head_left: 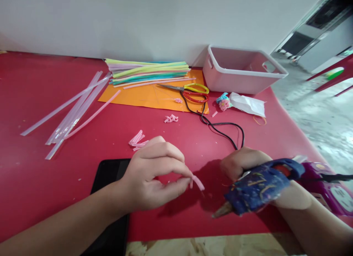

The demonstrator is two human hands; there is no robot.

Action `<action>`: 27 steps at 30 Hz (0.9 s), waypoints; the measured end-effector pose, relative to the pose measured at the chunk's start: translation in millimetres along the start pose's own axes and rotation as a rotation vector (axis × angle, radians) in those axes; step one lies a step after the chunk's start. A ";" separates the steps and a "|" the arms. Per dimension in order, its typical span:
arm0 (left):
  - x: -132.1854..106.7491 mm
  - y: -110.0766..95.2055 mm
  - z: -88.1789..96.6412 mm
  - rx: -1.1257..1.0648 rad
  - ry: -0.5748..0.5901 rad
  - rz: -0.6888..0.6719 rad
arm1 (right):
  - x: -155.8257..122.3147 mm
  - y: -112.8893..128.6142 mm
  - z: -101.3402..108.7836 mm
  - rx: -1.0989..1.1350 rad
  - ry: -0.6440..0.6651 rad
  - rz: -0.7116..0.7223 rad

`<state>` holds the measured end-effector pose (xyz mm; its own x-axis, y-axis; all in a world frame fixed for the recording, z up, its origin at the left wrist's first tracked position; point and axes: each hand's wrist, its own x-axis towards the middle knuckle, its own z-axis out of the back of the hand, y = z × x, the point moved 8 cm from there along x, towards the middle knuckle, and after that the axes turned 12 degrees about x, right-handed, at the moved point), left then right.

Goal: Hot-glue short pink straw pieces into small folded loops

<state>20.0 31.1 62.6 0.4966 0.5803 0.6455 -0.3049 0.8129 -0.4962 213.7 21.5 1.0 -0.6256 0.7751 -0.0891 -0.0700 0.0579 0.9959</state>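
My left hand (154,171) pinches a short bent piece of pink straw (197,182) between thumb and fingertips, just above the red table (41,98). My right hand (242,164) grips a blue glue gun (256,188), its nozzle (220,211) pointing left and down, a little below and to the right of the straw piece. The gun's black cord (220,127) runs back over the table. Cut pink straw pieces (137,140) lie behind my left hand, and a few more (171,118) lie farther back.
A black phone (110,197) lies under my left forearm. Clear glue sticks (74,112) fan out at left. Coloured straws (149,71) and scissors (190,90) rest on orange paper (143,96). A white tub (239,70), a plastic wrapper (248,103) and a small flower piece (224,102) lie at the back right.
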 end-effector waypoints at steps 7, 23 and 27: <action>-6.6 -10.0 10.0 0.297 -0.112 -0.067 | -6.2 7.9 23.4 0.086 -0.290 0.043; -8.2 -20.3 -0.2 0.492 -0.093 -0.168 | -1.3 -23.4 5.6 0.311 -0.682 -0.165; -10.1 -24.0 -2.3 0.546 -0.075 -0.180 | 11.4 -23.0 -20.1 0.505 -0.526 -0.158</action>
<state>24.2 5.6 66.6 0.5266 0.4159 0.7415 -0.6055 0.7957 -0.0163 192.5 16.4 -23.3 -0.1743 0.9248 -0.3381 0.3163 0.3777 0.8702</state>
